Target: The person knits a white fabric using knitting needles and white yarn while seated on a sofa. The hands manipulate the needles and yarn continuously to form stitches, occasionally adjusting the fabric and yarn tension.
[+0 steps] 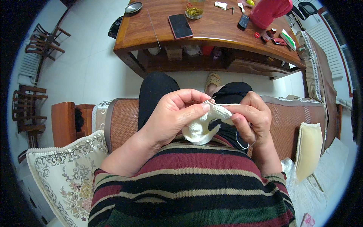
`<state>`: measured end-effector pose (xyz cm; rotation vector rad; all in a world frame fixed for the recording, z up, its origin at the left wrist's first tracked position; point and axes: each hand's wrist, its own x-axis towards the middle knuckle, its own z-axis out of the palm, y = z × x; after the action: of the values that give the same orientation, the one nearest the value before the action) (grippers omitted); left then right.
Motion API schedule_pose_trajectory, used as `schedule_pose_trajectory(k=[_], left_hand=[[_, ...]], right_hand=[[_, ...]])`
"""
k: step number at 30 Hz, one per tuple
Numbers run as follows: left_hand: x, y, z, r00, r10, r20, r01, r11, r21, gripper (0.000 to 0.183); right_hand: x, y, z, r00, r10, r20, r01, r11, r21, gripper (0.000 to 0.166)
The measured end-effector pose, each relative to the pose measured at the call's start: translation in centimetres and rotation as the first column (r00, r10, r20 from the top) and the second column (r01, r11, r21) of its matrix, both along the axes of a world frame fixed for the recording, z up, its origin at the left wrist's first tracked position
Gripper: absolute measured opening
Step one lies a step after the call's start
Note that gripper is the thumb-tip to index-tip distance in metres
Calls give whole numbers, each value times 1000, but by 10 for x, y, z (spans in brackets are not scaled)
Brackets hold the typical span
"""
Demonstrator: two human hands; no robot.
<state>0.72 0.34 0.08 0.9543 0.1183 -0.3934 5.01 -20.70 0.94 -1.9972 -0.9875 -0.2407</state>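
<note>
Above my lap, a small piece of white knitting hangs between my hands, its lower part curled round. My left hand pinches its upper left edge between thumb and fingers. A thin knitting needle tip sticks out just beyond those fingertips. My right hand grips the right end of the work, with white yarn drawn taut along its index finger. A loop of thin pale strand dangles below the right hand. The rest of the needle is hidden by the fingers and the fabric.
Ahead stands a wooden table bearing a long thin needle, a smartphone, a glass jar, a remote control and a red pitcher. Cushions lie on the sofa at both sides.
</note>
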Motion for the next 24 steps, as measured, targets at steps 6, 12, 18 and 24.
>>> schedule_pose_trajectory(k=[6, 12, 18, 24], left_hand=[[1, 2, 4, 999, -43, 21, 43, 999, 10, 12], [1, 1, 6, 992, -73, 101, 64, 994, 88, 11], [1, -2, -2, 996, -83, 46, 81, 996, 30, 11], [0, -11, -2, 996, -84, -17, 81, 988, -128, 18]], right_hand=[[4, -4, 3, 996, 59, -64, -57, 998, 23, 17], [6, -4, 3, 984, 104, -142, -98, 994, 47, 16], [-6, 7, 11, 930, -4, 367, 108, 959, -263, 30], [13, 19, 19, 973, 137, 187, -90, 966, -242, 57]])
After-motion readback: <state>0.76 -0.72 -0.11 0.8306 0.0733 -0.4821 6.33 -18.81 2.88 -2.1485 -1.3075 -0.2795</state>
